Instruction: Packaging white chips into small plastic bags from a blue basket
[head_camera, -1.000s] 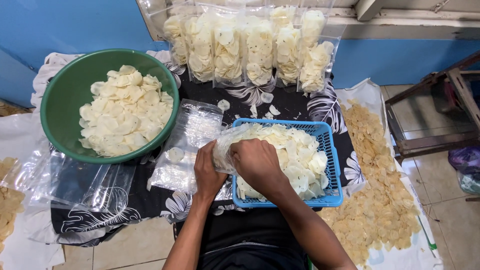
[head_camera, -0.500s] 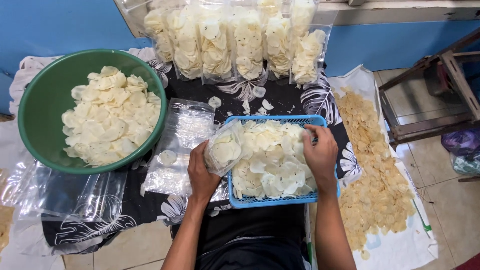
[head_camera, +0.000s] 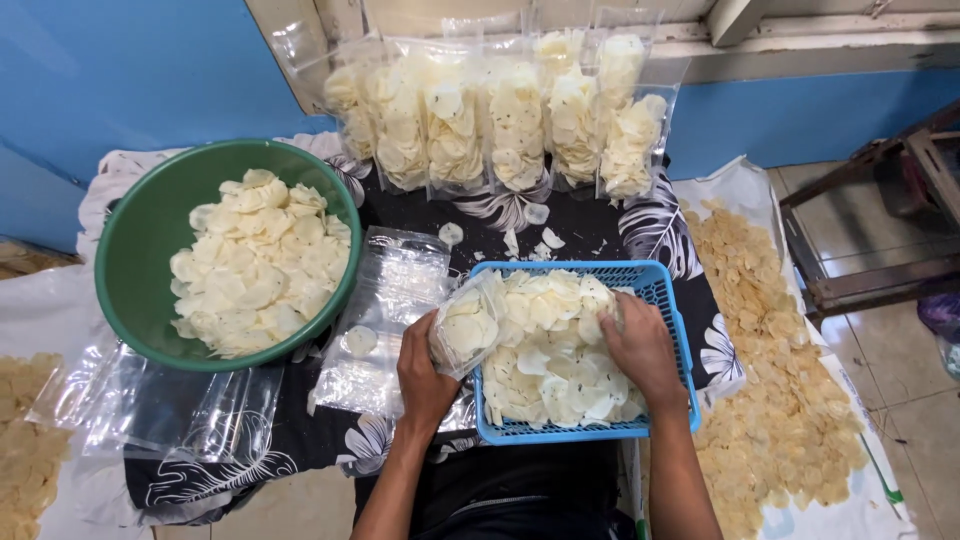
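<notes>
Hands filling a clear bag at a blue basket of pale crisps.

Left hand (head_camera: 425, 375) grips the clear, half-filled plastic bag (head_camera: 468, 325) by its lower side at the rim of the blue plastic basket (head_camera: 680, 345); the film looks light, limp and slippery, the thin pale crisps (head_camera: 545, 345) brittle, so the bag is best held near its mouth. Right hand (head_camera: 640, 350), fingers curled, has slid from the basket's far corner onto the crisps. Farther off, the round green bowl (head_camera: 135, 235) and upright filled bags (head_camera: 515, 125) are unmoved.
</notes>
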